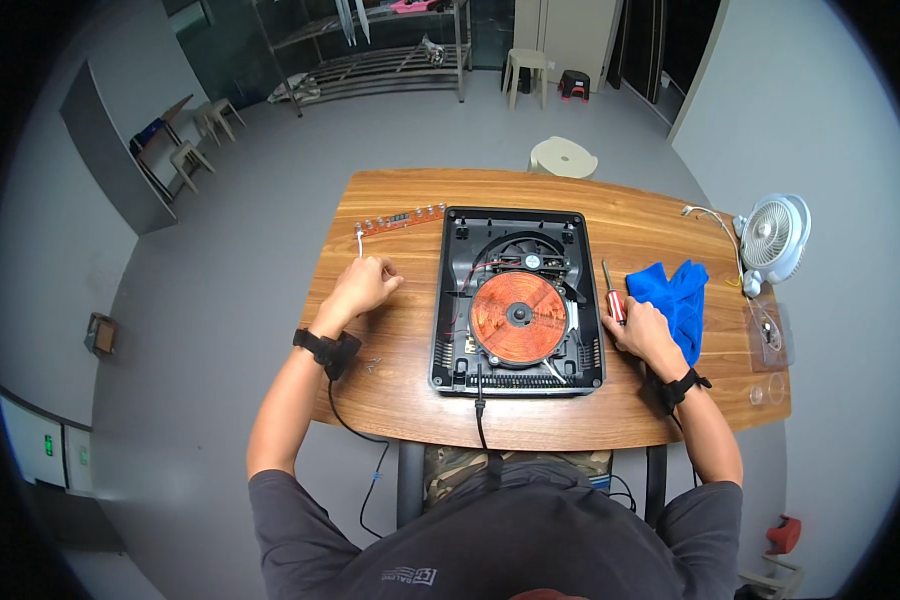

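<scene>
The right hand [642, 328] had its fingers closed about the red handle of a screwdriver [615, 300]; the left hand [363, 287] had its curled, though whether they pinched anything was unclear. A blue cloth [688, 305] lay against the right hand's outer side, a circuit strip [402, 222] beyond the left. Between them, just beside the right fingers, lay the opened black casing [591, 366] with its copper coil [498, 318]. Farther right stood a white fan [769, 235].

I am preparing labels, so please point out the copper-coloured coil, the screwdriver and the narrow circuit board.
Copper-coloured coil [517, 342]: head view, on the winding just below its centre.
Screwdriver [614, 300]: head view, on its handle.
Narrow circuit board [402, 220]: head view, middle of the strip.
</scene>
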Tool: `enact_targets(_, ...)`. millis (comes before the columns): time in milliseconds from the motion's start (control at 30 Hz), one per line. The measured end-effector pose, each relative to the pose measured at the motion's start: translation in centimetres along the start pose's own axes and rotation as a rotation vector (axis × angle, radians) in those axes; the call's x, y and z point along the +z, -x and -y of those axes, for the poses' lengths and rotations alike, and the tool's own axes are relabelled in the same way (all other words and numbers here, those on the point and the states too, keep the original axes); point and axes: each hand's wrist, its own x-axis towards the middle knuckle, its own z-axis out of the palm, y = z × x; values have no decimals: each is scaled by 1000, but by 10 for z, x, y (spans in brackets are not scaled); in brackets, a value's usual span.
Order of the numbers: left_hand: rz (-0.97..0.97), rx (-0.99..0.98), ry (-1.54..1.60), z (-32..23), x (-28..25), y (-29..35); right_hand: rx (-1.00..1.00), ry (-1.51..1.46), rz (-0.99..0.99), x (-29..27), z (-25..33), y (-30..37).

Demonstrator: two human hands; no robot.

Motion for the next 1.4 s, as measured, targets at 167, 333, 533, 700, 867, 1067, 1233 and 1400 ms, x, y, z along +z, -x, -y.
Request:
enact_targets(167,-18,35,-26,13,5,-8,-23,5,-48,-11,1,1)
enact_targets(333,-3,79,112,-4,10,-5,-74,9,-151,-29,12,-11)
enact_targets(533,41,188,84,-32,33,2,-81,-30,-26,-25,38,-24)
enact_targets(700,20,246,93,-36,51,6,-157,-44,19,1,33,-21)
enact_targets(867,74,140,216,-36,56,3,-200,-1,-16,11,33,-13)
enact_targets(1067,221,0,339,-39,47,1,-237,15,-30,12,34,-11)
enact_targets(1233,292,15,273,-39,40,-3,-185,1,-9,14,34,-10)
enact_targets(1400,388,-47,297,-37,27,-4,-142,-32,-6,14,37,-10)
